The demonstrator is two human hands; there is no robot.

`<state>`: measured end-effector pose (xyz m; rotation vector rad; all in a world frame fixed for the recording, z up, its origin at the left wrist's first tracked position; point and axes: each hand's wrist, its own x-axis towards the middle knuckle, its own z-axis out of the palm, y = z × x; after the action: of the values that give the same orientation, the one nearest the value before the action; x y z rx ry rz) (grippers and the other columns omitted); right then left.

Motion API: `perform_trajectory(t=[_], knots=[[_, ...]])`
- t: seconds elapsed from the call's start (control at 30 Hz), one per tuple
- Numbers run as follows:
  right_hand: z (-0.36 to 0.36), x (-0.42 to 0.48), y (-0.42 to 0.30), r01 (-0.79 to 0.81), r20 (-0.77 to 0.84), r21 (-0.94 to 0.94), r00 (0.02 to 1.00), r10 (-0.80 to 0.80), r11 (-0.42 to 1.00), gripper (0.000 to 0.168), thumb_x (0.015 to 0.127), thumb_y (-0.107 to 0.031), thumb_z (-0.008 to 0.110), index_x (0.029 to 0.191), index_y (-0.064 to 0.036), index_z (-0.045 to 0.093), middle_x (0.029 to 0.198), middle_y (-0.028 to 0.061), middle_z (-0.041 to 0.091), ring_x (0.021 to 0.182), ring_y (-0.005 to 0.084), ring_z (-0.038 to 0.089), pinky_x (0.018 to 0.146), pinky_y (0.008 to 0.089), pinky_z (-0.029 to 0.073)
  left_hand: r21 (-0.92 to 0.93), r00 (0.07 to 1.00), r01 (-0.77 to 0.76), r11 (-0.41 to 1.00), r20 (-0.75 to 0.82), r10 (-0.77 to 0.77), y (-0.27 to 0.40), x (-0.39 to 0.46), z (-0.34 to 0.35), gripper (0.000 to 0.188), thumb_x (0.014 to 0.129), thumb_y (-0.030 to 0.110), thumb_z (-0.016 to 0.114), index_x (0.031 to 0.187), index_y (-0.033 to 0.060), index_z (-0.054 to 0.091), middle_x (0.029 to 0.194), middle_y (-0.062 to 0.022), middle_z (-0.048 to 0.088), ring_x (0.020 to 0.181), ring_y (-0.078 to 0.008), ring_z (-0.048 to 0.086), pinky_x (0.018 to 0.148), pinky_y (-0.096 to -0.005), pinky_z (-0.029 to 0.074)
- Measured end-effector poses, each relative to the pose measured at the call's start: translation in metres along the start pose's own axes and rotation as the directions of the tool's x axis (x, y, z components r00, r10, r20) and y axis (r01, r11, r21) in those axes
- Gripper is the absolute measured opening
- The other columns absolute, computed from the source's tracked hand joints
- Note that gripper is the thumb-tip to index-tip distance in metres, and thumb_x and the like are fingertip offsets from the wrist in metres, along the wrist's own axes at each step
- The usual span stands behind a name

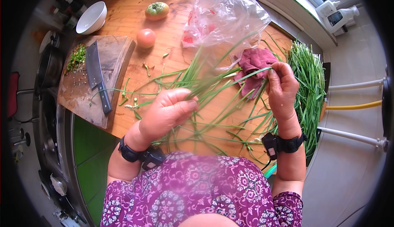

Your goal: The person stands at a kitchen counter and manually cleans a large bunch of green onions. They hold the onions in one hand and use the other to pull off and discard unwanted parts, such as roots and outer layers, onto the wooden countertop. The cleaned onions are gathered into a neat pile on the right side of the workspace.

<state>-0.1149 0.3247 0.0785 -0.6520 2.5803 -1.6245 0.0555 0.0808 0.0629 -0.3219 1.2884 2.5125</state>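
My left hand (169, 110) is closed around a bundle of long green garlic chives (192, 76), whose leaves fan out above and to the right of it. My right hand (281, 85) pinches a single chive leaf (257, 72) between thumb and fingertips, beside a dark pink cloth (257, 61). Loose chives (212, 125) lie scattered on the wooden table below both hands. A large pile of chives (307, 94) lies just right of my right hand. The middle of the bundle is partly blurred.
On the left, a wooden cutting board (123, 53) bears a cleaver (94, 64) and chopped green pieces (77, 56). Behind it stands a white bowl (92, 17). A red tomato (146, 38), a greenish tomato (157, 10) and a clear plastic bag (226, 14) lie at the back.
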Motion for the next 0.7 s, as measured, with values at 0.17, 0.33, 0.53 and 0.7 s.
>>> perform_trajectory(t=[0.17,0.33,0.53,0.7], knots=[[-0.005,-0.004,-0.004,-0.123,0.083,0.249,0.991,0.106,0.961,0.012,0.092,0.001,0.059,0.104,0.0,0.059,0.085,-0.0003,0.063,0.069,0.007,0.057,0.06,0.0222,0.049,-0.025,0.999,0.02,0.999,-0.032,-0.021,0.001,0.001,0.0,0.009,0.097,0.016,0.057,0.096,0.0072,0.06,0.067,0.0097,0.042,0.056,-0.0007,0.034,0.048,-0.019,0.025],[0.005,-0.006,-0.003,0.526,0.258,-0.417,0.85,-0.459,0.741,0.015,0.083,-0.001,0.065,0.097,-0.006,0.062,0.08,0.0138,0.063,0.069,0.0286,0.065,0.058,0.0345,0.051,-0.034,1.0,0.025,0.999,0.017,-0.025,0.001,0.003,0.001,0.009,0.096,0.016,0.057,0.097,0.0071,0.059,0.069,0.0095,0.042,0.056,-0.0007,0.034,0.048,-0.0188,0.025],[0.011,-0.009,-0.015,0.612,0.424,-0.583,0.791,-0.442,0.535,0.017,0.084,-0.01,0.064,0.073,-0.007,0.051,0.065,0.0097,0.052,0.056,0.0298,0.058,0.051,0.038,0.047,-0.045,1.0,0.018,0.999,0.025,-0.017,0.003,0.001,0.002,0.009,0.096,0.016,0.057,0.097,0.0069,0.059,0.068,0.0096,0.041,0.055,-0.0006,0.033,0.048,-0.0187,0.025],[0.015,-0.009,-0.002,0.25,0.203,-0.314,0.96,-0.192,0.916,0.018,0.089,-0.009,0.059,0.073,-0.003,0.056,0.061,0.0068,0.057,0.053,0.019,0.059,0.049,0.0316,0.047,-0.006,0.999,0.038,0.999,0.024,-0.038,0.002,0.005,0.005,0.01,0.096,0.012,0.056,0.097,0.0029,0.06,0.065,0.006,0.041,0.053,-0.0028,0.033,0.045,-0.0195,0.026]])
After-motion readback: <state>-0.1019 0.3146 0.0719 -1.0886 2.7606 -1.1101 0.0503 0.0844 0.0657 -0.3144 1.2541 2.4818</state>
